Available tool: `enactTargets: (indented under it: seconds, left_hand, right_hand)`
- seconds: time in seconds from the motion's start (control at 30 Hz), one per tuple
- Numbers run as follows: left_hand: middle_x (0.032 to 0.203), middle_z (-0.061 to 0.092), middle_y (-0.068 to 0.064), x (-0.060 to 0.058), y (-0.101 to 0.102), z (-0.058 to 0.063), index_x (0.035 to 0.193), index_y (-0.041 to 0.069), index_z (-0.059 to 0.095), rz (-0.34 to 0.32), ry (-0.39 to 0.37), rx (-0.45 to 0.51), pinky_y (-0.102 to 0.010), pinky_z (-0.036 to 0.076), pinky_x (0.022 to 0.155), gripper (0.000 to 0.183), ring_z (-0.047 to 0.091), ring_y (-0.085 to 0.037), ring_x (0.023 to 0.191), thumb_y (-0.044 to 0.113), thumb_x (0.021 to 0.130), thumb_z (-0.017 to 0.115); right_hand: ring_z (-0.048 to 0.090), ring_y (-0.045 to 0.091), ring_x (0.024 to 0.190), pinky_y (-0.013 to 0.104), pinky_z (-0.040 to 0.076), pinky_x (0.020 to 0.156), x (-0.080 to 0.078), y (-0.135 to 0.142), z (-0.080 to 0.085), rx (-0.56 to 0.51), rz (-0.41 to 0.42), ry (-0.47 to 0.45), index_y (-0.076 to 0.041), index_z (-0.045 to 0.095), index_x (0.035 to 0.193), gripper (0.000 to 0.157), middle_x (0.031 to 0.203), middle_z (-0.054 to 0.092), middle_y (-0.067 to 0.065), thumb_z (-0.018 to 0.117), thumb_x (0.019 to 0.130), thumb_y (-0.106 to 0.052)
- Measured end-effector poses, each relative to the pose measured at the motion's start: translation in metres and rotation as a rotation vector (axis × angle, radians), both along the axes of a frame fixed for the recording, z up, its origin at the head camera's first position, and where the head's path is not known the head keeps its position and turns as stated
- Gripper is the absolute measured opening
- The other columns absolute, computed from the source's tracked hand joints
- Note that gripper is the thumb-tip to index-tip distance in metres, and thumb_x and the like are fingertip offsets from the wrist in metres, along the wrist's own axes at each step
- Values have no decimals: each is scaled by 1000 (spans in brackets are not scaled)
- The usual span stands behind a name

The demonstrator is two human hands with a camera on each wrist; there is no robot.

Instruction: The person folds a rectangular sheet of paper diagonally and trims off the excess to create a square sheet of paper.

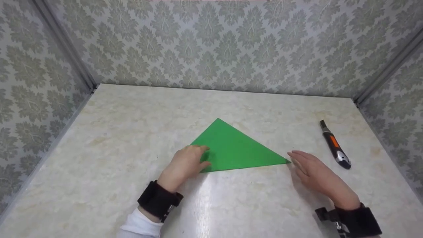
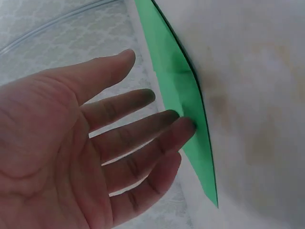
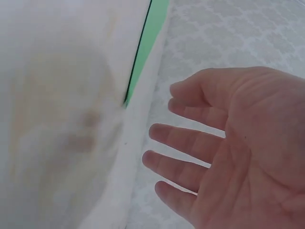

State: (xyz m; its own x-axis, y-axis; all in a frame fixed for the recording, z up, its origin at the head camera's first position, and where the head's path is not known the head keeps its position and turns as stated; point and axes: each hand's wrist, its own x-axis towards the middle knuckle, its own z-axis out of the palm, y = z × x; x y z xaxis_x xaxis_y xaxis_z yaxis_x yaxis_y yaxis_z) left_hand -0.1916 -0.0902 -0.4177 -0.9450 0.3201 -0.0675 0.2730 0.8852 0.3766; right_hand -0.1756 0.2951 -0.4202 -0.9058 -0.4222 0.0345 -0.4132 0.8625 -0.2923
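A green sheet of paper, folded into a triangle, lies on the table with one corner pointing away from me. Over its left part is my left hand, covering the left corner in the head view. Seen from the left wrist, the fingers of the left hand are spread and loosely bent, with fingertips at the paper. My right hand hovers beside the sheet's right corner, its fingers relaxed and holding nothing. In the right wrist view a gap separates the right hand from the paper's tip.
To the right of the paper, beyond my right hand, lies a dark utility knife with an orange and silver handle. The pale marbled table is bounded by patterned wall panels at the back and both sides.
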Motion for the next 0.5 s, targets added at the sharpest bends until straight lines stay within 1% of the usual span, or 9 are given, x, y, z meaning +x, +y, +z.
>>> enactTargets:
  seconds: [0.07, 0.17, 0.23, 0.33, 0.4, 0.5]
  left_hand:
    - [142, 55, -20, 0, -3, -3, 144, 5, 51, 56, -21, -25, -53, 50, 101, 71, 56, -42, 126, 44, 90, 72]
    - [146, 48, -25, 1, -5, -6, 148, 2, 43, 120, -25, -81, -56, 49, 101, 87, 50, -46, 129, 54, 85, 73]
    - [142, 50, -25, 2, -5, -9, 147, 1, 43, 141, -4, -114, -57, 50, 98, 89, 51, -46, 127, 55, 83, 75]
    - [131, 53, -25, 2, -4, -12, 142, 0, 46, 155, 39, -150, -54, 54, 91, 88, 54, -44, 121, 54, 81, 78]
    - [127, 54, -25, 0, -3, -12, 142, 0, 46, 163, 52, -154, -52, 55, 88, 90, 54, -43, 117, 54, 79, 80]
    - [125, 52, -26, -2, -3, -12, 145, -1, 44, 185, 45, -135, -49, 55, 88, 96, 53, -42, 115, 54, 76, 82]
  right_hand:
    - [48, 44, 135, 60, 40, 110, 0, -8, 4, -27, 8, 13, -1, 50, 144, 46, 145, 52, 24, 57, 99, -8]
    - [50, 41, 134, 58, 42, 109, -2, -22, 9, -72, 27, 18, -3, 52, 143, 46, 143, 55, 21, 58, 98, -7]
    - [52, 39, 133, 56, 44, 108, -5, -32, 11, -87, 43, 13, -4, 52, 143, 46, 142, 57, 19, 59, 98, -7]
    - [54, 38, 132, 55, 45, 108, -11, -46, 12, -106, 67, -4, -3, 53, 142, 44, 140, 59, 18, 60, 98, -8]
    - [54, 38, 132, 55, 45, 108, -14, -55, 12, -112, 84, -16, -2, 54, 141, 43, 140, 59, 19, 59, 98, -8]
    - [54, 38, 132, 55, 44, 109, -18, -67, 13, -114, 115, -34, -2, 54, 141, 43, 139, 59, 20, 58, 99, -10]
